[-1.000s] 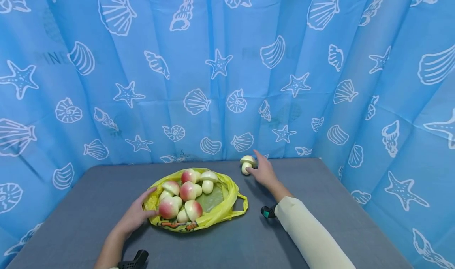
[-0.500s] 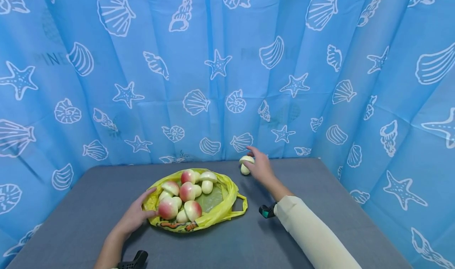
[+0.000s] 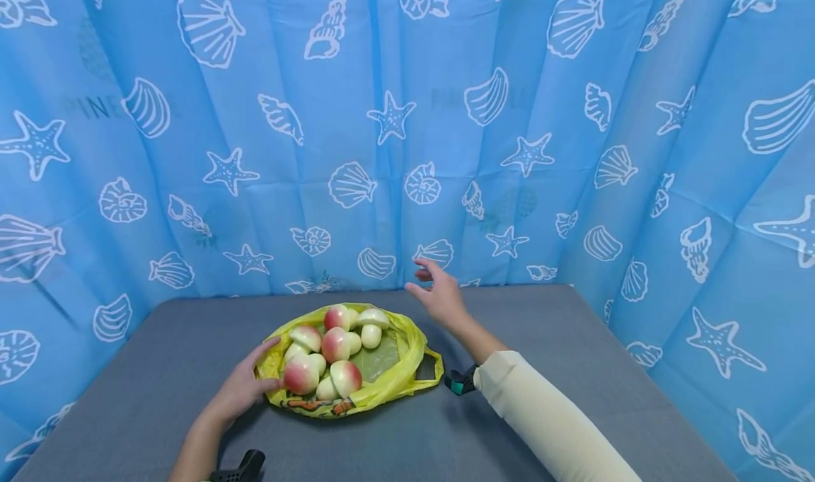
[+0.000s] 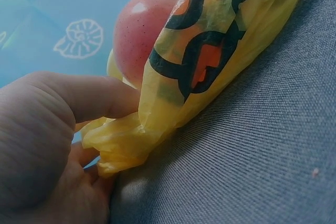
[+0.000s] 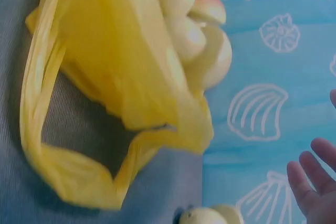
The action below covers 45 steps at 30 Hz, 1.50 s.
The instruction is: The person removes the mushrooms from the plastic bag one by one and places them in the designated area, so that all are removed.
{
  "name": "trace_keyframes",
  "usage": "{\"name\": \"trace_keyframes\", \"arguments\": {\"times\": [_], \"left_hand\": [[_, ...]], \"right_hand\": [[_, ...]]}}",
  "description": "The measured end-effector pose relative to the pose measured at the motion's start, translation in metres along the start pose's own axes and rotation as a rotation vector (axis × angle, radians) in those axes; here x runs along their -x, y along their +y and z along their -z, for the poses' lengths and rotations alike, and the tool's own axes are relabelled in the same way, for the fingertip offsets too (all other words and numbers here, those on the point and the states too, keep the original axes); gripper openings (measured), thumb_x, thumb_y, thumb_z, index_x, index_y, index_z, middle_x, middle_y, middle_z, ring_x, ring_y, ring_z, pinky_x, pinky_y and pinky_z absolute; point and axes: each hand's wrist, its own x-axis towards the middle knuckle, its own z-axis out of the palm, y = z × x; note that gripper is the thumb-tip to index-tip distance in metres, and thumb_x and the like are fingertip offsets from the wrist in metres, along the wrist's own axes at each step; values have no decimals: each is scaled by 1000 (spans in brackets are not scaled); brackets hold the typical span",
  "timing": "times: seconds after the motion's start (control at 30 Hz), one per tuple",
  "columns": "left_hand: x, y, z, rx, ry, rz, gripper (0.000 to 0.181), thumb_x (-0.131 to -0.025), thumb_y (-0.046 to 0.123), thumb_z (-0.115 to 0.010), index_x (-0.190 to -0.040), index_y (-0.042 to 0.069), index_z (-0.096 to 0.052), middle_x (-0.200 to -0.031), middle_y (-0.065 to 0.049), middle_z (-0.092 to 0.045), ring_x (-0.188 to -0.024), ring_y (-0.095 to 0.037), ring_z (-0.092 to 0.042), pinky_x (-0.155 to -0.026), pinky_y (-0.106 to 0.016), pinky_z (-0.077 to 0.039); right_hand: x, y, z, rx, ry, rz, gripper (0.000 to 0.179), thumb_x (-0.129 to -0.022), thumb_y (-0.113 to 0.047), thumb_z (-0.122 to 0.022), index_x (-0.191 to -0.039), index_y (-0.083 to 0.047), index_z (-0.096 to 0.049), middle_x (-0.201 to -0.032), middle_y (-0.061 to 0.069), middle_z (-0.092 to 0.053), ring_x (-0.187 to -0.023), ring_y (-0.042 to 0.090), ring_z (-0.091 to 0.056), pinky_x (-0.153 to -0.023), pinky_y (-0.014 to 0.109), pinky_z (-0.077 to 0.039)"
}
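My right hand (image 3: 439, 296), fingers spread, holds nothing; the mushroom (image 5: 202, 216) lies near it. My left hand (image 3: 240, 384) grips the bag (image 3: 410, 370). I judge the mushroom light, firm, slick: best pinched round its waist.

Yellow bag (image 3: 410, 362): printed plastic, lying wide open on the bench (image 3: 541, 319).
Mushrooms (image 3: 337, 344): six visible, heaped inside, five blushed red, one pale.
Lone mushroom (image 5: 203, 217): pale, outside the bag, partly cropped.
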Motion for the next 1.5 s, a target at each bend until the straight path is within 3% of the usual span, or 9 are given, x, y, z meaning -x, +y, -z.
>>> {"name": "trace_keyframes", "arguments": {"times": [0.3, 0.43, 0.63, 0.9, 1.17, 1.3, 1.5], "left_hand": [[1, 1, 1, -8, 2, -11, 85, -80, 10, -70, -153, 9, -26, -154, -30, -16, -136, -47, -21, -104, -64, -25], [1, 1, 0, -7, 3, -10, 85, -80, 9, -70, -153, 9, -26, -154, -30, -17, -135, -45, -22, -102, -61, -27], [-1, -1, 0, 4, 3, -8, 84, -81, 8, -69, -153, 9, -26, -154, -30, -17, -134, -44, -23, -101, -59, -29], [-1, -2, 1, 2, 0, -6, 84, -81, 9, -68, -153, 10, -26, -154, -30, -17, -134, -45, -24, -100, -59, -31], [1, 0, 1, -5, 6, -11, 84, -80, 9, -69, -152, 10, -27, -154, -30, -17, -137, -48, -19, -105, -67, -21], [0, 0, 0, -6, 7, -9, 84, -80, 10, -70, -152, 9, -27, -154, -30, -17, -137, -48, -19, -105, -68, -20], [0, 0, -1, -3, 12, 3, 84, -79, 9, -70, -152, 9, -28, -154, -30, -17, -137, -48, -19, -105, -67, -21]], "right_hand": [[-2, -20, -20, -99, -127, -150, 60, -91, -27, -69, -144, -13, -45, -132, 16, -55, -116, 32, -57, -89, 45, -50], [-3, -24, -30, -102, -192, -172, 61, -91, -31, -69, -144, -14, -44, -136, 14, -53, -120, 33, -54, -91, 45, -49], [-2, -24, -45, -80, -281, -160, 60, -91, -30, -68, -144, -13, -45, -137, 13, -52, -123, 34, -51, -90, 46, -49], [0, -17, -58, 28, -398, -117, 58, -91, -29, -68, -143, -11, -48, -141, 15, -50, -124, 36, -50, -92, 48, -47], [2, -12, -66, 153, -437, -26, 56, -91, -27, -68, -141, -8, -50, -141, 10, -51, -129, 30, -47, -101, 45, -41], [0, -8, -68, 205, -437, 2, 52, -91, -24, -68, -137, -5, -53, -135, 12, -56, -123, 31, -51, -98, 44, -43], [0, -5, -69, 241, -456, -17, 49, -93, -25, -65, -137, -6, -54, -130, 11, -59, -116, 28, -56, -91, 42, -47]]}}
